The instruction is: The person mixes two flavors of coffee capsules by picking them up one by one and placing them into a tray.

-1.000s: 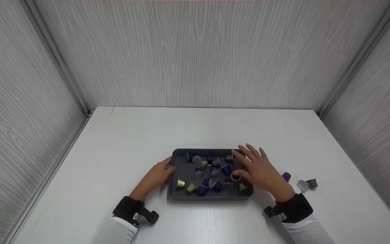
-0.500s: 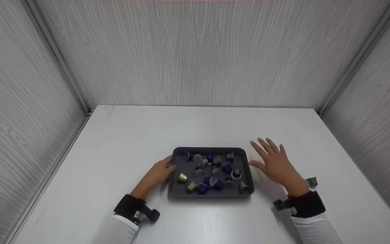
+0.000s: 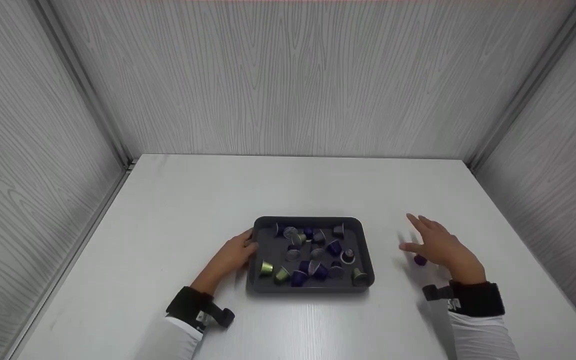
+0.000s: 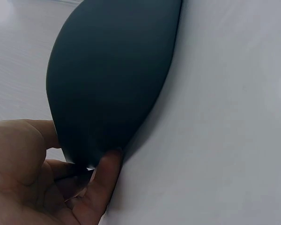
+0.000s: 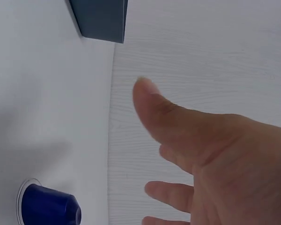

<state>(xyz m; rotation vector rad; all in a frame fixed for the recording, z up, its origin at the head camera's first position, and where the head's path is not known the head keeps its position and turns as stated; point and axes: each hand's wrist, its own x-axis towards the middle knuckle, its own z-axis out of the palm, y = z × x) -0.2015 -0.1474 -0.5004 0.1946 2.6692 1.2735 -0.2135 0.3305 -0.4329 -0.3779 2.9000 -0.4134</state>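
A dark grey tray [image 3: 269, 248] holds several coffee capsules, among them purple ones such as this capsule [image 3: 299, 278] and light green ones such as this capsule [image 3: 266, 268]. My left hand [image 3: 235, 252] grips the tray's left end; in the left wrist view the thumb and fingers sit around its wall [image 4: 107, 79]. Off to the tray's right, my right hand [image 3: 443, 245] hovers over the table with fingers spread, holding nothing. Partly under that hand lies a purple capsule [image 3: 420, 260]. The right wrist view shows this blue-purple capsule [image 5: 51, 206] on its side, apart from the fingers.
The white table [image 3: 208, 190] is bounded by a wood-grain back panel [image 3: 288, 80] and side panels, left [image 3: 33, 175] and right [image 3: 553, 165]. In the right wrist view a corner of the tray [image 5: 100, 18] shows at the top.
My right hand has moved off the tray to the right and now covers two capsules seen earlier on the table. A capsule stands uncovered in the tray's right part. My left hand stays put.
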